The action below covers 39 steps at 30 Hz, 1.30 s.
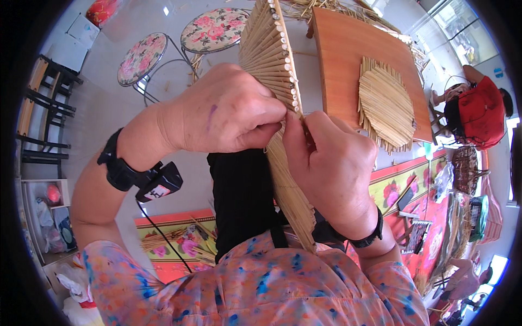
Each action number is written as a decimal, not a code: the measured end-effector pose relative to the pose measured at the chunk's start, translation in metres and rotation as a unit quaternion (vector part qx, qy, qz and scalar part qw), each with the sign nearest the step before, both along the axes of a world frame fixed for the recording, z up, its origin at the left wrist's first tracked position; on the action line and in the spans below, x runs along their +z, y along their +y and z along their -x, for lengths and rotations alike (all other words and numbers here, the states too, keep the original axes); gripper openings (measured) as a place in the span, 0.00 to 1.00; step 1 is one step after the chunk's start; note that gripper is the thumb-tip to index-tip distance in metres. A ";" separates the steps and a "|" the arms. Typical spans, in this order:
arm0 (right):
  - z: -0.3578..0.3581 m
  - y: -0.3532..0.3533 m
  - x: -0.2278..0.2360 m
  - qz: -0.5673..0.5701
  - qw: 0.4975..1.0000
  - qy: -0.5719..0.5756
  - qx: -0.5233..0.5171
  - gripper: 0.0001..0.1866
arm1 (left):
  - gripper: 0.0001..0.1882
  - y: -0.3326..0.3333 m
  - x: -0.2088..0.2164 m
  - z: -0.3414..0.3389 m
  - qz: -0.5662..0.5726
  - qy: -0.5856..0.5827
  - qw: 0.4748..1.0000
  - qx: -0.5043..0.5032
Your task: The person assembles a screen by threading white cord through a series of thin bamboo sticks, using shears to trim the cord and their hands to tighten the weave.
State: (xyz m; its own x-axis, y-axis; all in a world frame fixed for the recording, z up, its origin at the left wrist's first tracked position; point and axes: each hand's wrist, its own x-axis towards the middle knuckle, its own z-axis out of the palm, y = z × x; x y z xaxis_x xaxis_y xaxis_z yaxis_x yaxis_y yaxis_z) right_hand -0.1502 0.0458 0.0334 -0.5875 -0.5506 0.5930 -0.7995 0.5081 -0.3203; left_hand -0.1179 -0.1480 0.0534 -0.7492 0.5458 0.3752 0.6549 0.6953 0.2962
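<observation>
A mat of pale dry stalks (266,49) stands nearly on edge in front of me, its row of cut stalk ends facing right. Its lower part runs down past my hands to my lap. My left hand (231,111) is closed, thumb and forefinger pinching the mat's edge. Right beside it, my right hand (334,157) is closed too, its thumb and fingertips pressed together at the same edge. Whatever the right fingertips hold is too small or hidden to name.
An orange-brown wooden table (340,35) at the upper right bears a rounded stalk mat (386,106). Two flowered round stools (215,30) stand ahead. Folded black-framed stools (46,111) are at far left. A person in red (481,114) sits at right. Floral cloth (429,217) covers part of the floor.
</observation>
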 end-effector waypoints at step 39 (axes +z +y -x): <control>-0.017 0.017 0.037 0.034 0.975 -0.109 0.193 0.08 | 0.11 0.061 -0.034 -0.068 -0.338 0.160 0.898 0.233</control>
State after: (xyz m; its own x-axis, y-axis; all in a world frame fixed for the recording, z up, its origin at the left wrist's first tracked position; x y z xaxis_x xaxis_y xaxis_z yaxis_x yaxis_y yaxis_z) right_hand -0.1332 0.0629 0.0707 -0.4602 -0.7191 0.5208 -0.8365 0.1546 -0.5257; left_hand -0.0500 -0.0866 0.0189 -0.6325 -0.2316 0.7391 0.4665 0.6478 0.6023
